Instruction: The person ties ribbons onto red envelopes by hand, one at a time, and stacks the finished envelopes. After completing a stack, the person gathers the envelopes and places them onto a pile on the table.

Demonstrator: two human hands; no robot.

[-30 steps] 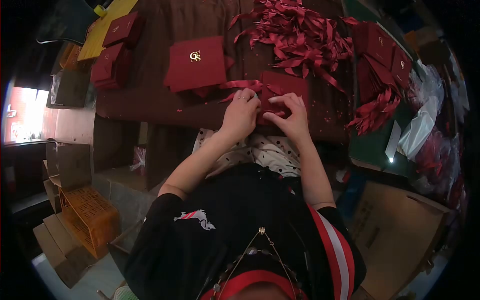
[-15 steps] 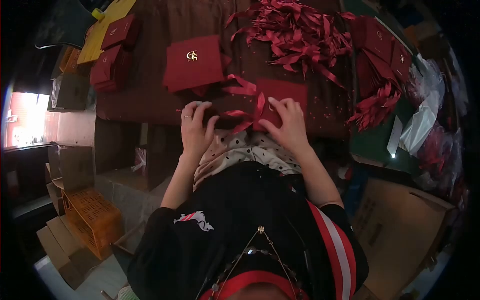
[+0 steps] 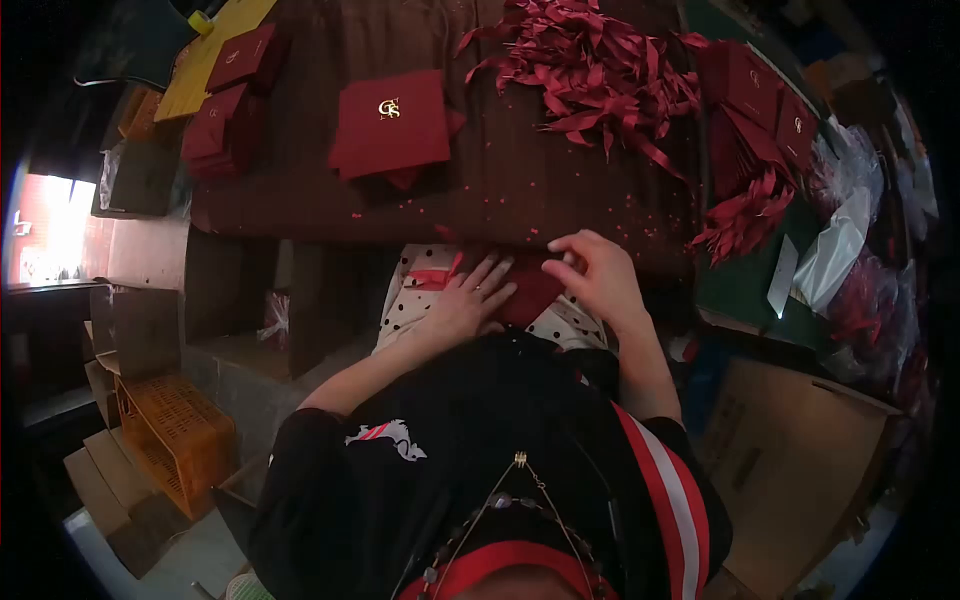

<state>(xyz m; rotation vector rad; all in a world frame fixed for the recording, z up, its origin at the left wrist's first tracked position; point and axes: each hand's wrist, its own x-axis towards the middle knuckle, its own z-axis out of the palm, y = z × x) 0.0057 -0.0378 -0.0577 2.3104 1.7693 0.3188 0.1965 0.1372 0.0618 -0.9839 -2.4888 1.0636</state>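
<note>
A dark red folder [image 3: 530, 290] lies on my lap, over the polka-dot cloth, just below the table edge. Part of a red ribbon [image 3: 430, 278] shows at its left. My left hand [image 3: 468, 302] rests flat on the folder's left side with its fingers spread. At the upper right of the folder is my right hand [image 3: 600, 280], its index finger and thumb apart and no object visible between them. On the table beyond, a stack of red folders [image 3: 395, 130] carries gold lettering on top.
A heap of red ribbons [image 3: 600, 75] lies at the table's far right. More folders are stacked at the left [image 3: 215, 130] and, with ribbons, at the right [image 3: 755, 100]. Red scraps dot the brown cloth [image 3: 290, 190]. An orange crate [image 3: 175, 440] and a cardboard box [image 3: 790, 440] stand below.
The folder with its ribbon has come from the table edge down onto my lap. My left hand has moved right and flattened onto it; my right hand has shifted slightly right and down.
</note>
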